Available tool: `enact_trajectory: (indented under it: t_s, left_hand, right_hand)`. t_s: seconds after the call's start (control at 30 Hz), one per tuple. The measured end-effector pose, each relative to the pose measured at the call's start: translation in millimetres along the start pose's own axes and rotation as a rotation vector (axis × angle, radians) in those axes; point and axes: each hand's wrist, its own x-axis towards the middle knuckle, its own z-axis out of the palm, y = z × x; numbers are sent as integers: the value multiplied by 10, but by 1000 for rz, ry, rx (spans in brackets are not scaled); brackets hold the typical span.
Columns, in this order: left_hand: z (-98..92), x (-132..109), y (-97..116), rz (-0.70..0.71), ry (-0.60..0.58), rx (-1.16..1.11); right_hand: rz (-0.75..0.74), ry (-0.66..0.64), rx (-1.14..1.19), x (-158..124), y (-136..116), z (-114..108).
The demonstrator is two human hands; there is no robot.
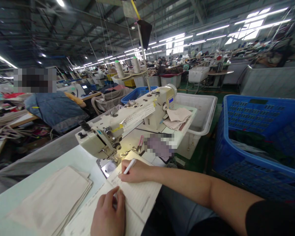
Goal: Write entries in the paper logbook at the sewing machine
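1. Left hand [109, 209]: laid on the open lined notebook [143, 194], back of the hand up, fingers bent and slightly parted. Whether anything is held beneath the fingers cannot be told.
2. Notebook: spread open at the front of the machine table [87, 160], its far edge close to the needle area. Handwriting is seen on both pages.
3. Right hand [137, 170]: rested on the upper part of the right-hand page, fingers closed. A white pen [129, 166] is pinched between thumb and fingers in a writing grip, slanted, its lower end at the page near the centre fold.
4. Stack of cream fabric pieces [56, 196]: laid flat on the table, left of the notebook.
5. Industrial sewing machine [149, 113]: set just beyond the notebook. A handwritten paper strip [137, 117] is fixed along its arm.
6. Pink-handled thread snips [140, 143]: placed beyond the right hand, beside a pixelated object that cannot be identified.
7. Blue plastic crate [245, 152]: stood on the right; dark green material is contained in it.
8. Folded beige cloth [179, 117]: left at the table's far end, near a white bin [203, 109].
9. Two thread cones [119, 69]: mounted upright behind the machine.
10. Co-worker in a denim jacket [54, 109]: seen farther off, left.
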Motion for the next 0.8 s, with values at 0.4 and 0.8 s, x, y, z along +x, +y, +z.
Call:
enact_trajectory:
  t_s: [0.4,0.8]
  left_hand:
    - [-9,9,16,-1,-3,-2]
    - [1,5,11,33,42,6]
  right_hand:
    - [3,13,-26,19,33,27]
    - [43,138,127,23,58,15]
